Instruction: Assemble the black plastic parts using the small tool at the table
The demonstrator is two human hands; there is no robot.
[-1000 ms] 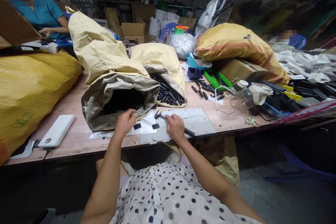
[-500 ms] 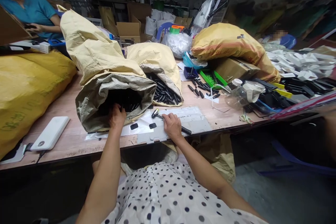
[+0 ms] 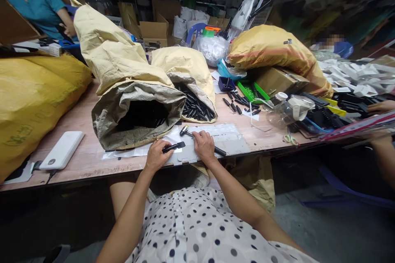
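Observation:
My left hand [image 3: 158,155] is closed around a slim black handle-like part [image 3: 170,147], held low over the table edge. The part's right end lies at a small black pad on the white sheet; whether they touch I cannot tell. My right hand [image 3: 204,145] grips a small hammer [image 3: 219,151], its metal head resting toward the left on a grey board [image 3: 234,139]. Just behind my left hand, a large paper sack [image 3: 105,127] lies with its mouth toward me, dark inside. A second sack [image 3: 185,59] beside it spills black parts [image 3: 197,109].
A white power bank [image 3: 63,150] and a yellow sack [image 3: 40,102] are at left. To the right lie loose black parts, a green tray [image 3: 262,92], a clear jug [image 3: 279,115] and scissors [image 3: 291,139]. A co-worker in blue [image 3: 46,8] is at far left; another person's hands show at right.
My left hand has come out of the large sack with a black part and moved right, beside the hammer. My right hand stays on the hammer. A person's hands now show at far right.

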